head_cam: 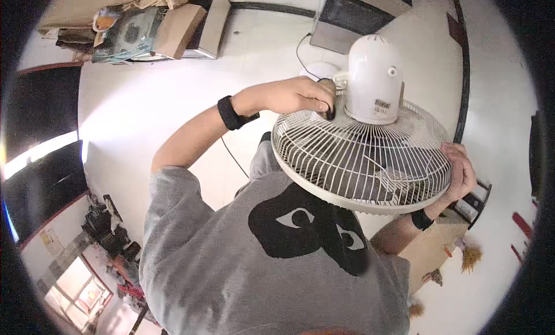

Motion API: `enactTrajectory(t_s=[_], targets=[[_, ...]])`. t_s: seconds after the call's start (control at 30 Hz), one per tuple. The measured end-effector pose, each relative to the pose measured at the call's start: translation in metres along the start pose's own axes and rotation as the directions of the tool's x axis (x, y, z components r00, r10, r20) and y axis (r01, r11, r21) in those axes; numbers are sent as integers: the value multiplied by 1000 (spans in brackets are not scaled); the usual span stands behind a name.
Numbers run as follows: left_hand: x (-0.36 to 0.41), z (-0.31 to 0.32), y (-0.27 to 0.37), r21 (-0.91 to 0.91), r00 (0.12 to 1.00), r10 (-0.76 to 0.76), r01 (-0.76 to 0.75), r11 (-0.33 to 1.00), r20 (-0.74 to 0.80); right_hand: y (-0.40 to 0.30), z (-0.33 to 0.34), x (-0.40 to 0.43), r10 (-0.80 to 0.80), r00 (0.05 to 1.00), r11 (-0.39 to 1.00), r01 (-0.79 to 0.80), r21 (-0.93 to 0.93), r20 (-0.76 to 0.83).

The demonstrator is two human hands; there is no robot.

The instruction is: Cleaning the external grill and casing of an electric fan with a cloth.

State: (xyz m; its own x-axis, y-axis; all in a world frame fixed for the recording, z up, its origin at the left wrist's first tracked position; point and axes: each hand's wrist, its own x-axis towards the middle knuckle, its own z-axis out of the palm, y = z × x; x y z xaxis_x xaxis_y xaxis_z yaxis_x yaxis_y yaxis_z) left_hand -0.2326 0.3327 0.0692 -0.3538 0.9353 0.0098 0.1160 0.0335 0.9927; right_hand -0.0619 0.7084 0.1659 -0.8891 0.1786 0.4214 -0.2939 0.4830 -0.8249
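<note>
An electric fan [373, 77] with a white motor housing is in front of my chest, its round wire guard [347, 157] tilted and facing down towards me. My right hand [460, 170] grips the guard's rim on the right side. Above the guard's left part, my left hand [299, 94] has its fingers closed on a small brown and black object [331, 98], close beside the motor housing. What that object is cannot be made out clearly. Grey fan blades show dimly through the wires. A label with writing sits low on the housing.
A thin dark cord [297, 53] runs near a white round base [320, 69] on the pale floor. A dark-fronted cabinet [355, 11] stands ahead. Boxes [180, 31] and piled goods are at the upper left. Brooms [471, 254] and a dark chair-like frame [477, 200] are at the right.
</note>
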Motion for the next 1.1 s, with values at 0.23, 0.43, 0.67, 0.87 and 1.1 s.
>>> enactTrajectory(t_s=[0.23, 0.43, 0.67, 0.87, 1.1], targets=[[-1, -2, -32, -98, 991, -124, 119, 988, -46, -5, 6, 0, 12, 1000, 999, -12, 38, 9], [-4, 10, 16, -224, 999, 25, -15, 975, 40, -12, 1, -13, 134, 991, 990, -133, 38, -29], [-4, -11, -37, -32, 997, -75, 75, 997, -5, -25, -9, 7, 98, 970, 990, -74, -117, 222], [4, -10, -45, 37, 993, -89, 92, 995, -79, -9, 0, -3, 4, 995, 991, 9, -132, 101], [1, -4, -45, -172, 983, -178, 168, 971, -44, -18, 13, -2, -65, 996, 985, 74, -153, 65]])
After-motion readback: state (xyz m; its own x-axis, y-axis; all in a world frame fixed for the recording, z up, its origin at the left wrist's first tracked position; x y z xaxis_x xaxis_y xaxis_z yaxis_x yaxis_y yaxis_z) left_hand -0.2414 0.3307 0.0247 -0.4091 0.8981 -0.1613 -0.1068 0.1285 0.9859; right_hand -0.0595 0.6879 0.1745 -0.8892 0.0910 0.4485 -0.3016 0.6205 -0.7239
